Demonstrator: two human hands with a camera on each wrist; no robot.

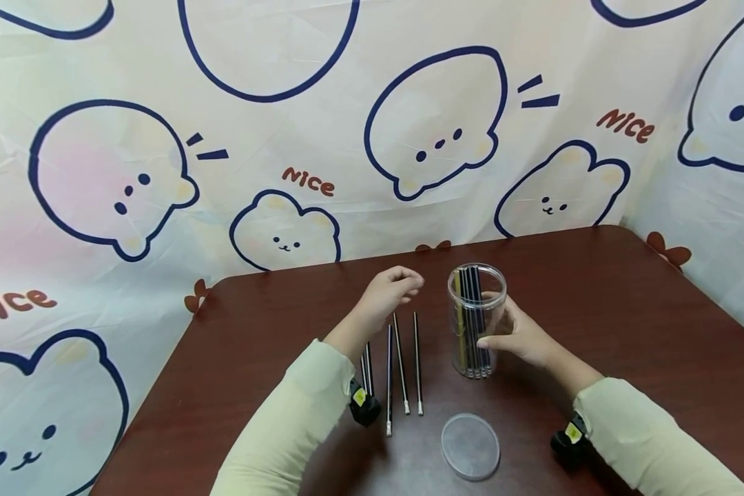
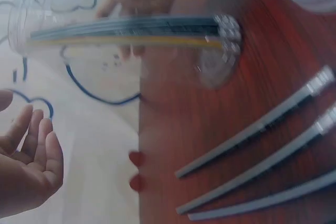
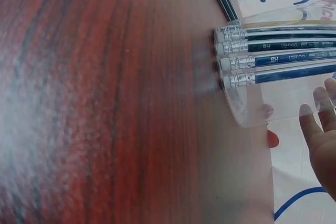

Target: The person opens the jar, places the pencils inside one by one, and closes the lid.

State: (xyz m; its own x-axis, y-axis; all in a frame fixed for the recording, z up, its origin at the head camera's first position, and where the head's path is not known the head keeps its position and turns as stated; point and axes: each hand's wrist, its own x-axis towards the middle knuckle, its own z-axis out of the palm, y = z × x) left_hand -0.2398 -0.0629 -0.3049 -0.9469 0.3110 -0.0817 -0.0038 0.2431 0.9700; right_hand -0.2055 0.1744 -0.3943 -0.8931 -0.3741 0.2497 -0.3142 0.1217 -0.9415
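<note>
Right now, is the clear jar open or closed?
Open: the jar is uncovered at the top, and a round lid lies apart on the table.

Cloth-lined corner, room type unclear: brown wood-grain table (image 1: 620,310), cartoon-printed fabric backdrop (image 1: 322,131).

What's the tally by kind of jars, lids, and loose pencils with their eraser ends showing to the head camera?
Clear jar: 1
Round lid: 1
Loose pencils with eraser ends showing: 3
Total: 5
</note>
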